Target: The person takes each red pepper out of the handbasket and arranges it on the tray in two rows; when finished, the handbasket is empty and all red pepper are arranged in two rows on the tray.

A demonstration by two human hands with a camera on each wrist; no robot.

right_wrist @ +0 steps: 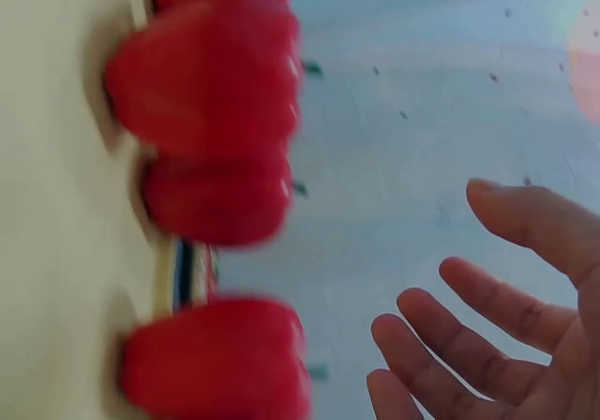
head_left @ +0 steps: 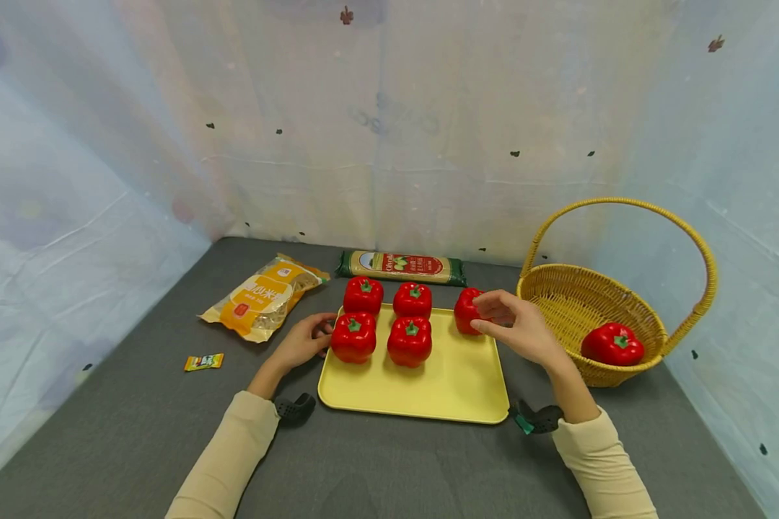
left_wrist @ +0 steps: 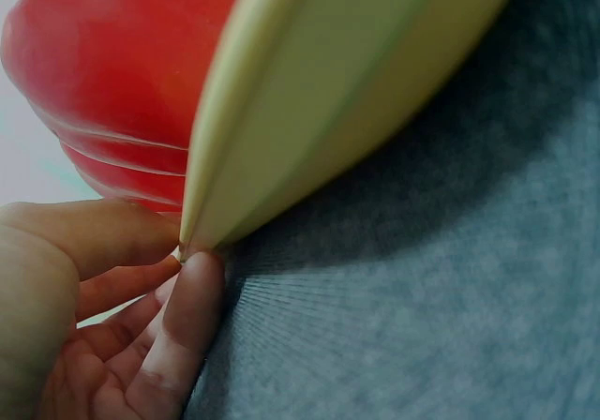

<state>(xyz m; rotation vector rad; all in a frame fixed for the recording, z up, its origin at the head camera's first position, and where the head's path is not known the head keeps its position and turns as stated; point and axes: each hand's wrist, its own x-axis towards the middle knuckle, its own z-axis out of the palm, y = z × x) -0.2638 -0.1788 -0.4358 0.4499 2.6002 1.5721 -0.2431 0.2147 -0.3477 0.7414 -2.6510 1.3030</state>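
My left hand (head_left: 301,343) pinches the left rim of a yellow tray (head_left: 454,386) between thumb and fingers, as the left wrist view shows at the tray's edge (left_wrist: 272,148). Several red bell peppers with green stems sit upright on the tray; the front-left bell pepper (head_left: 353,339) is close to this hand. At the back-right corner stands a separate bell pepper (head_left: 465,317). My right hand (head_left: 522,331) hovers beside it, fingers spread and nothing held; the right wrist view shows a gap between that hand (right_wrist: 497,336) and the bell pepper (right_wrist: 220,359).
A yellow wicker basket (head_left: 555,306) with a tall handle stands to the right, holding one bell pepper (head_left: 604,347). Behind the tray lies a pasta packet (head_left: 402,266). At left are a grain bag (head_left: 266,295) and a small snack packet (head_left: 204,362).
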